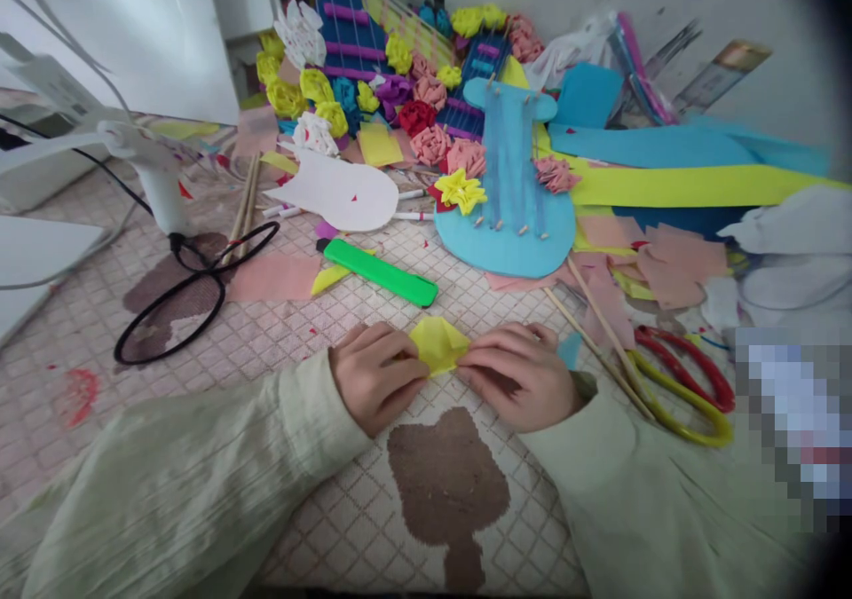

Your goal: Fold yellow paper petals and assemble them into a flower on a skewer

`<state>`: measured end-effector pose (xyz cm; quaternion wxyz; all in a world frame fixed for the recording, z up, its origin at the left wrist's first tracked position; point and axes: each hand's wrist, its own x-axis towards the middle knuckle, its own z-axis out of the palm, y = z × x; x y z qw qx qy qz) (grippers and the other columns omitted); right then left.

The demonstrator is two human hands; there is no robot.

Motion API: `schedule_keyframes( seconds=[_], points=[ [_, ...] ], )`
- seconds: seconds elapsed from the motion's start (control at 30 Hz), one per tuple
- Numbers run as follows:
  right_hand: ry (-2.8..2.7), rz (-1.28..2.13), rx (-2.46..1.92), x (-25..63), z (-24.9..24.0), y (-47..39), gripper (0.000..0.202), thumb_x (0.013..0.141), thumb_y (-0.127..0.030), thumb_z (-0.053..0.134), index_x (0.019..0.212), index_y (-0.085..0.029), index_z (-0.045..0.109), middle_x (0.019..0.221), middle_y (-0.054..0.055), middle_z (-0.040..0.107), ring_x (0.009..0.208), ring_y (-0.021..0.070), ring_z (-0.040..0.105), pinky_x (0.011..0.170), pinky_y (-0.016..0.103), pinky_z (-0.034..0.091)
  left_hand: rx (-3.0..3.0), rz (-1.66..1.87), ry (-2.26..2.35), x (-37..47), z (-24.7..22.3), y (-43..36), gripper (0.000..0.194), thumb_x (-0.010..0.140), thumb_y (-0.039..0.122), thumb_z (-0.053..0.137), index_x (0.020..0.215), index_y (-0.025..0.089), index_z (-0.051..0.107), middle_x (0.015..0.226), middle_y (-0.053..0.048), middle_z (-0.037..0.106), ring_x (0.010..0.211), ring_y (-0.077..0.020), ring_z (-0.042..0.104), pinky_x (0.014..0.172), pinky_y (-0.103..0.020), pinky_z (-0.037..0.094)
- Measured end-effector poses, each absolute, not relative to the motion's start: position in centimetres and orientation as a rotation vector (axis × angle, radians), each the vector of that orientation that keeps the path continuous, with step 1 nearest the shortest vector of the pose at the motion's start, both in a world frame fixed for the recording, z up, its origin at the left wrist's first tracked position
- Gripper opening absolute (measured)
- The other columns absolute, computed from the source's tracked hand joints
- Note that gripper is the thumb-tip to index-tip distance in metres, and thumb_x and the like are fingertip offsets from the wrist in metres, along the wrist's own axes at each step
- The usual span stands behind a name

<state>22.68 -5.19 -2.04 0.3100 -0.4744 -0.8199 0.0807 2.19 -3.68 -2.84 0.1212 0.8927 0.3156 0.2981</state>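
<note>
A small piece of yellow paper (436, 348) with folds in it is held just above the patterned tablecloth. My left hand (382, 373) pinches its left edge, fingers curled over it. On the opposite side my right hand (523, 373) grips the right corner between thumb and fingers. Beyond them lies a green utility knife (381, 272), apart from both hands. A light-blue paper guitar shape (509, 226) with strings and small sticks rests further back, bearing a yellow paper flower (461, 192) and pink ones. To its left lies a white paper cutout (346, 193).
Scissors (685, 386) with red and yellow handles lie right of my right hand, near thin wooden sticks (603, 333). A black cable loop (169, 350) and white stand (160, 182) are on the left. Crumpled paper flowers (319, 89) fill the back; pink paper squares (685, 262) are scattered right.
</note>
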Motion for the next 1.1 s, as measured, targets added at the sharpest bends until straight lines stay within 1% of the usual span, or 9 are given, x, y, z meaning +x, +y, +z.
schedule_keyframes(
  seconds=[0.17,0.3,0.37,0.47,0.6,0.9,0.97,1.1],
  points=[
    [-2.164,0.239,-1.357,22.68,-1.86,-5.23,0.015,0.074,-0.030,0.056,0.064,-0.021,0.062,0.064,0.000,0.059,0.067,0.0142,0.051,0.068,0.033,0.028,2.570,0.941,0.896,2.20,-3.21,-3.38,0.010,0.074,0.019,0.052,0.078,0.019,0.061,0.076,-0.002,0.060,0.069,-0.0136,0.051,0.064,-0.028,0.043],
    [-2.184,0.276,-1.389,22.61,-1.69,-5.32,0.014,0.073,-0.029,0.056,0.063,-0.021,0.062,0.066,0.000,0.059,0.068,0.0142,0.051,0.070,0.034,0.028,2.534,0.956,0.907,2.24,-3.17,-3.36,0.009,0.072,0.018,0.053,0.078,0.018,0.060,0.075,-0.002,0.061,0.068,-0.0144,0.052,0.063,-0.029,0.044],
    [-2.171,0.268,-1.393,22.62,-1.65,-5.38,0.012,0.072,-0.031,0.058,0.067,-0.021,0.063,0.068,0.000,0.059,0.070,0.0148,0.052,0.071,0.035,0.028,2.533,0.955,0.901,2.25,-3.11,-3.39,0.008,0.071,0.018,0.054,0.076,0.019,0.060,0.074,-0.002,0.061,0.068,-0.0146,0.052,0.063,-0.029,0.044],
    [-2.191,0.270,-1.352,22.77,-1.71,-5.40,0.010,0.072,-0.031,0.059,0.074,-0.024,0.066,0.071,0.001,0.060,0.071,0.0150,0.052,0.071,0.035,0.028,2.541,0.950,0.899,2.25,-2.99,-3.43,0.008,0.071,0.017,0.054,0.076,0.019,0.060,0.074,-0.002,0.061,0.068,-0.0146,0.051,0.062,-0.029,0.044],
    [-2.202,0.327,-1.309,23.05,-1.91,-5.36,0.010,0.073,-0.028,0.058,0.069,-0.027,0.068,0.070,0.000,0.060,0.070,0.0140,0.051,0.070,0.035,0.029,2.563,0.923,0.917,2.22,-2.81,-3.44,0.008,0.072,0.018,0.053,0.075,0.019,0.060,0.075,-0.002,0.060,0.069,-0.0143,0.051,0.063,-0.029,0.043],
    [-2.192,0.397,-1.302,23.12,-1.89,-5.31,0.010,0.072,-0.028,0.059,0.068,-0.027,0.067,0.071,0.000,0.062,0.071,0.0142,0.052,0.070,0.034,0.030,2.505,0.921,0.967,2.36,-2.78,-3.53,0.009,0.072,0.019,0.052,0.072,0.019,0.061,0.070,-0.003,0.059,0.066,-0.0146,0.049,0.060,-0.029,0.042],
    [-2.186,0.386,-1.315,23.00,-1.81,-5.33,0.010,0.072,-0.029,0.059,0.068,-0.025,0.067,0.070,0.000,0.063,0.071,0.0145,0.053,0.069,0.034,0.030,2.500,0.913,0.970,2.39,-2.80,-3.51,0.009,0.072,0.019,0.052,0.072,0.019,0.061,0.070,-0.003,0.059,0.065,-0.0143,0.049,0.061,-0.029,0.042],
    [-2.173,0.286,-1.331,22.80,-1.66,-5.37,0.013,0.067,-0.035,0.063,0.069,-0.022,0.065,0.069,0.000,0.064,0.070,0.0153,0.055,0.070,0.035,0.028,2.515,0.910,0.961,2.39,-2.85,-3.45,0.009,0.072,0.019,0.052,0.072,0.018,0.060,0.070,-0.002,0.060,0.065,-0.0138,0.050,0.061,-0.028,0.042]
  ],
)
